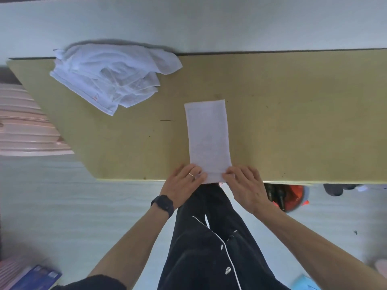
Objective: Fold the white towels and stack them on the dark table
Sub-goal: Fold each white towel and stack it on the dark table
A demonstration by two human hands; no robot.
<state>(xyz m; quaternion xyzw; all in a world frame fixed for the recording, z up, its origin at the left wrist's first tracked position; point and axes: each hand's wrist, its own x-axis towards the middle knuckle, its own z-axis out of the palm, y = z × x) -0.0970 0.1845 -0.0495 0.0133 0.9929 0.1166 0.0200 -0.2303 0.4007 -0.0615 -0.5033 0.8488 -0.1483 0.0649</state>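
Here a white towel (208, 139), folded into a long narrow strip, lies flat on the table (293, 122), running from the near edge straight away from the person. Its near end sits at the table's front edge, and both hands are on that end. The left hand (184, 183) rests on the near left corner, fingers bent over the cloth, a ring on one finger and a dark watch (163, 205) on the wrist. The right hand (244, 185) covers the near right corner, fingers curled down onto the fabric. Whether either hand pinches the edge or only presses it flat cannot be told; the fingertips are close to the cloth and partly hide it. The two hands are apart, with a bare stretch of towel between them.

Toward the far left of the table lies a loose pile (111, 76) of unfolded white towels, crumpled and overlapping, one corner reaching the far edge by the wall. It is well apart from the folded strip.

The tabletop looks yellowish tan, with small dark marks. The person stands at the near edge in dark clothes with white piping and buttons. Something pink and ribbed (23, 126) shows at the left, beyond the table's end.
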